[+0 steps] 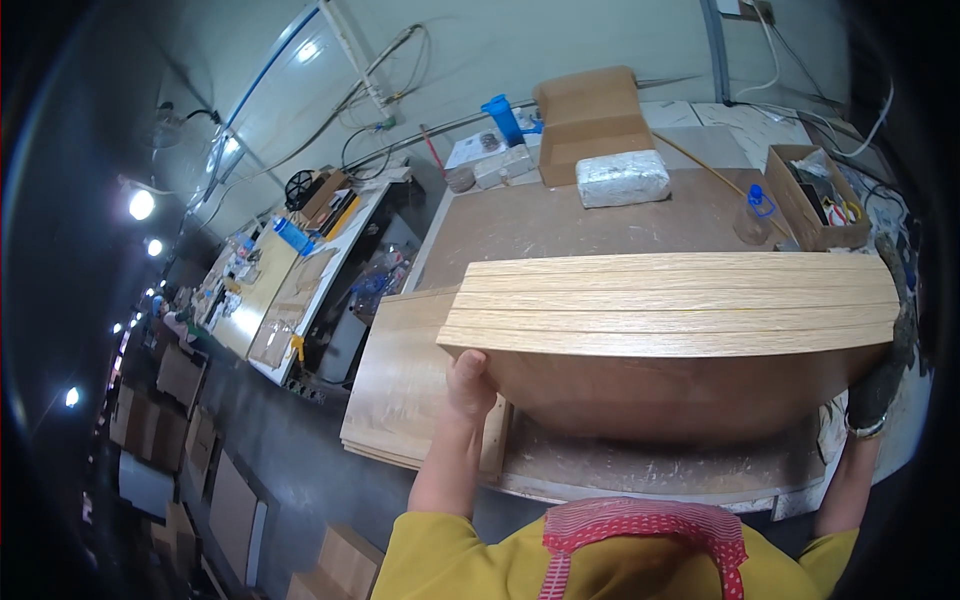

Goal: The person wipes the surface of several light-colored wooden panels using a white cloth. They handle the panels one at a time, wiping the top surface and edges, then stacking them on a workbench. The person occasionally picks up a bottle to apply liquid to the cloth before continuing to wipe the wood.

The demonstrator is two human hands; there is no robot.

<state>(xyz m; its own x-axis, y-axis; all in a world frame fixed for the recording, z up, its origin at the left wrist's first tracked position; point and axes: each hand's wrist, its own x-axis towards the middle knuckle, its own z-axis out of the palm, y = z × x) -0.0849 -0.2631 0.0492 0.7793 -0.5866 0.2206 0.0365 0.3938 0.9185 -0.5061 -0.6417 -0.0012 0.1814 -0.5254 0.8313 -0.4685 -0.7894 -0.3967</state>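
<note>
A stack of wooden boards (pixel 670 305) stands on edge over the brown worktable (pixel 560 220), its pale grained long edges facing up. My left hand (pixel 468 385) grips the near left corner, thumb up against the boards and the other fingers mostly hidden. At the opposite end my right hand (pixel 882 375), in a dark glove, holds the right side of the stack; its fingertips are hard to make out. Under and beside my left forearm, more flat wooden panels (pixel 395 380) lie at the table's left.
Behind the stack are a white wrapped block (pixel 622 180), an open cardboard box (pixel 590 120) and a blue bottle (pixel 503 120). A clear jug with a blue cap (pixel 755 215) and a carton of tools (pixel 815 215) stand right. Another bench (pixel 290 290) runs along the left.
</note>
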